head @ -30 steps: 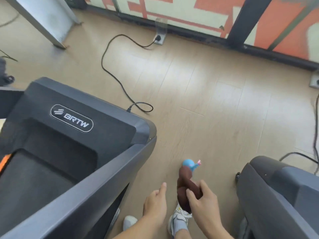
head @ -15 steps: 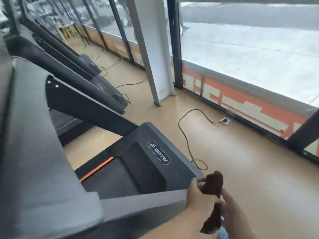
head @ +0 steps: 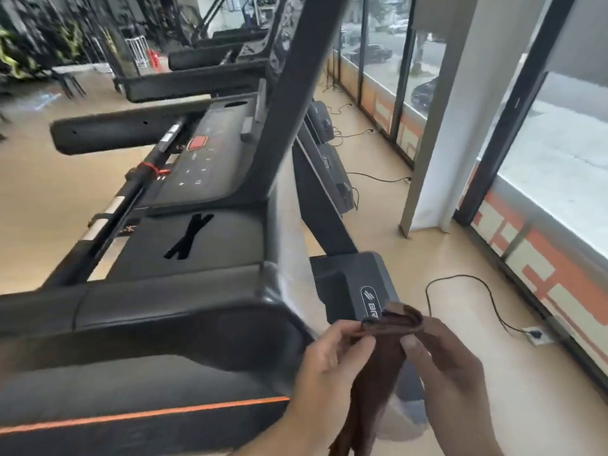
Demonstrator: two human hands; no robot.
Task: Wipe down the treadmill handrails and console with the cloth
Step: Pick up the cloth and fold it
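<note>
- The left hand [head: 332,360] pinches the upper edge of the brown cloth [head: 378,363] between thumb and curled fingers.
- The right hand [head: 450,363] grips the same folded edge from the other side, its fingers wrapped over the fabric (the rest of the cloth hangs down between the wrists).
- The cloth is held in the air, just right of the treadmill's near handrail [head: 184,311] and apart from it.
- The console [head: 204,166] sits beyond the handrail; a shallow recess at its far end is too blurred to show any contents.
- A black cable [head: 473,291] runs across the floor to a socket [head: 536,334].
</note>
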